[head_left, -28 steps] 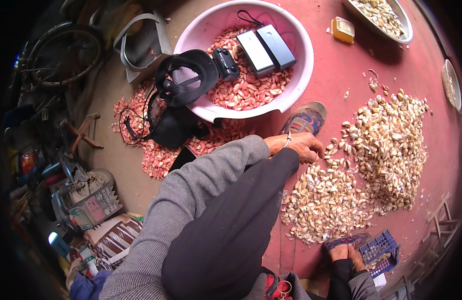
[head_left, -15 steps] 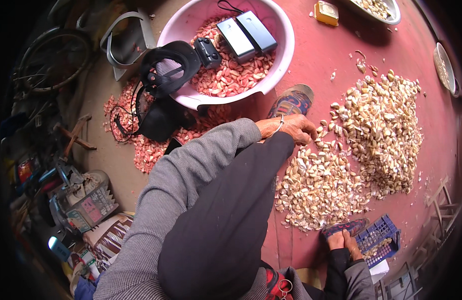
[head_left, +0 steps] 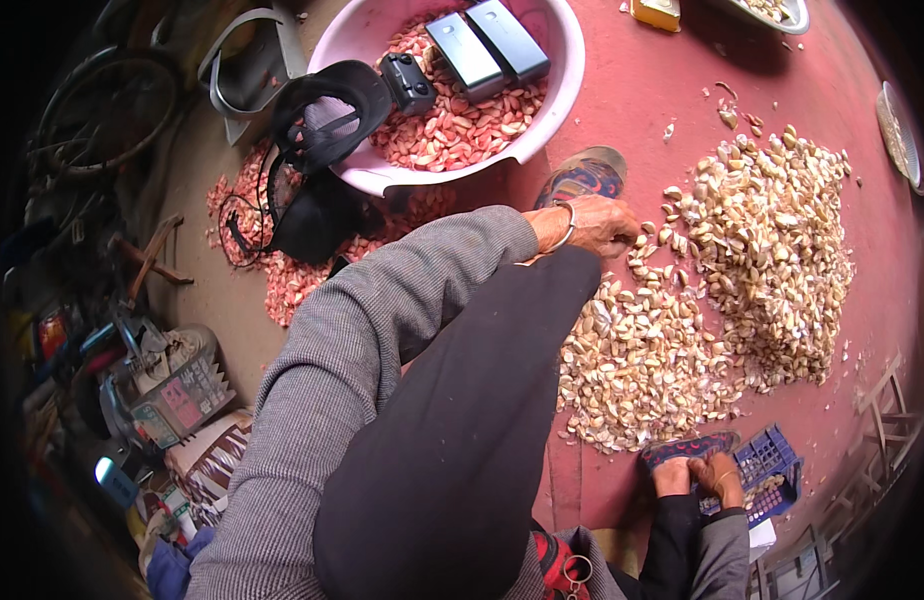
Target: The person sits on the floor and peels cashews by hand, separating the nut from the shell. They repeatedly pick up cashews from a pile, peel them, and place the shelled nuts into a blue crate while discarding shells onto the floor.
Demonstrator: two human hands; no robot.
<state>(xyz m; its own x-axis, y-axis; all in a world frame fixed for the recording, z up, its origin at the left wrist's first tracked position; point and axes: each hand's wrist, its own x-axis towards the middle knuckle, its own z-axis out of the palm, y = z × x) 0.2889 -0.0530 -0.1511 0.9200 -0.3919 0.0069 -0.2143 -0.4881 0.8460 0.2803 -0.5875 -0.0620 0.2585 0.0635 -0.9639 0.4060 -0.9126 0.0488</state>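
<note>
My left hand (head_left: 596, 226), with a bracelet at the wrist, reaches past my dark-trousered knee (head_left: 542, 290). Its fingers curl down at the near edge of a spread of pale garlic cloves (head_left: 647, 370); whatever lies in them is hidden. A taller heap of cloves (head_left: 777, 255) rises beyond, to the right. At lower right, my right hand (head_left: 720, 478) is beside my shoe (head_left: 690, 449) and over the near left side of a blue plastic basket (head_left: 772, 455) with some cloves inside. Its fingertips are too small and shadowed to read.
Pink tub (head_left: 572, 75) holds reddish clove-like pieces, two box-shaped devices (head_left: 487, 50) and a black device (head_left: 408, 83). A black cap (head_left: 332, 115) hangs at its rim. More reddish pieces (head_left: 282, 290) lie on the floor. Clutter and a bicycle wheel (head_left: 107, 110) stand left.
My right hand has moved from beside my ankle rightward to the blue basket. My left hand has turned slightly, its fingers more curled. The whole view has shifted a little.
</note>
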